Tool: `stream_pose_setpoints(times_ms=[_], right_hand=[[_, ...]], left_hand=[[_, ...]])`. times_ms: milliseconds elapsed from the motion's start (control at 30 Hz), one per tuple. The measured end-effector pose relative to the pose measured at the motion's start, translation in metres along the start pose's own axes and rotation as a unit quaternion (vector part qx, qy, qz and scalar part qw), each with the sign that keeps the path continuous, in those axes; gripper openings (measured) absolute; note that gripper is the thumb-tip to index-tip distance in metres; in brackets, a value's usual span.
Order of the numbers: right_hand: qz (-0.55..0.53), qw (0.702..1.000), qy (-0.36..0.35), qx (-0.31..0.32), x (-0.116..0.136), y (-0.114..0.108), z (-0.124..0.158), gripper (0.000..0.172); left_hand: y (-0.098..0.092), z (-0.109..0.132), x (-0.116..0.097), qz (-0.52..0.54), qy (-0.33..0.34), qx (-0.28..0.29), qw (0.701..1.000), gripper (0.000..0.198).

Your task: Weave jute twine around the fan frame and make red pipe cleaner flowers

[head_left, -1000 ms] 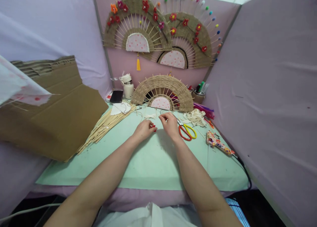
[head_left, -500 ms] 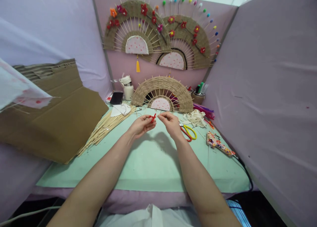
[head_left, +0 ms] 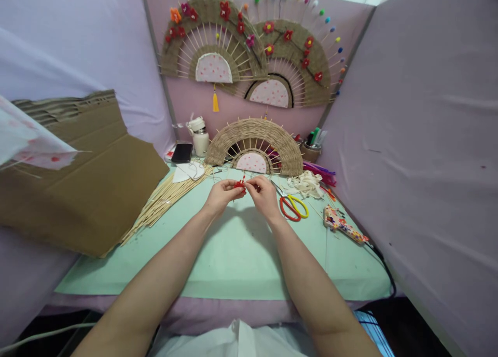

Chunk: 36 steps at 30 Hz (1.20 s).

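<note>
My left hand [head_left: 222, 195] pinches a small red pipe-cleaner piece [head_left: 240, 183] between thumb and fingers, above the middle of the table. Close against it, my right hand [head_left: 263, 192] has thumb and forefinger pressed together at the red piece's right side. Fingers cover much of the piece, so its full shape is hidden. Just right of that hand lie scissors [head_left: 291, 208] with one red and one yellow handle. Behind both hands stands a woven half-round fan [head_left: 254, 131] with a pink-dotted centre.
Thin sticks [head_left: 163, 201] and a large cardboard sheet [head_left: 78, 186] lie left. A phone [head_left: 182, 153] and white bottle [head_left: 201, 141] stand behind. On the right are cream scraps [head_left: 306, 184], a patterned glue gun [head_left: 342, 224] and a pen holder [head_left: 311, 152]. Flowered fans [head_left: 213, 14] hang on the back wall.
My right hand has moved slightly left, so its fingertips now meet the red piece. More of the scissors shows. The whole view has shifted a little.
</note>
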State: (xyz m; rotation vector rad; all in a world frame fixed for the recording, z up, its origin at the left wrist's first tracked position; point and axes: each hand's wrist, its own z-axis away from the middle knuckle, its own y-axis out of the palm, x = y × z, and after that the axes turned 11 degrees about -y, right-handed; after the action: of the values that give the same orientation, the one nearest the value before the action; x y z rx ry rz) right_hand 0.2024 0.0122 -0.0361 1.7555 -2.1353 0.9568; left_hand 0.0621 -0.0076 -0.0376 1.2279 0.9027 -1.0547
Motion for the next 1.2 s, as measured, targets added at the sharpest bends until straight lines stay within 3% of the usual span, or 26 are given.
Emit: stream_pose_setpoints(times_ms=[133, 367, 633, 933, 1200], right_hand=[[0.032, 0.999, -0.010, 0.019, -0.003, 0.002, 0.001, 0.014], [0.038, 0.997, -0.021, 0.063, -0.004, 0.005, 0.003, 0.012], [-0.015, 1.000, 0.016, -0.022, 0.003, -0.006, -0.003, 0.017], [0.089, 0.986, -0.124, 0.070, -0.003, -0.006, -0.001, 0.019], [0.176, 0.969, -0.128, 0.118, -0.007, -0.004, 0.002, 0.022]], left_hand=[[0.002, 0.004, -0.003, -0.033, -0.006, 0.005, 0.999, 0.037], [-0.004, 0.002, -0.003, -0.090, -0.049, 0.065, 0.993, 0.034], [-0.011, 0.003, -0.009, 0.018, -0.089, 0.078, 0.993, 0.034], [-0.014, 0.001, -0.009, 0.028, -0.087, 0.069, 0.993, 0.033], [-0.010, 0.001, -0.007, -0.062, -0.062, 0.039, 0.995, 0.039]])
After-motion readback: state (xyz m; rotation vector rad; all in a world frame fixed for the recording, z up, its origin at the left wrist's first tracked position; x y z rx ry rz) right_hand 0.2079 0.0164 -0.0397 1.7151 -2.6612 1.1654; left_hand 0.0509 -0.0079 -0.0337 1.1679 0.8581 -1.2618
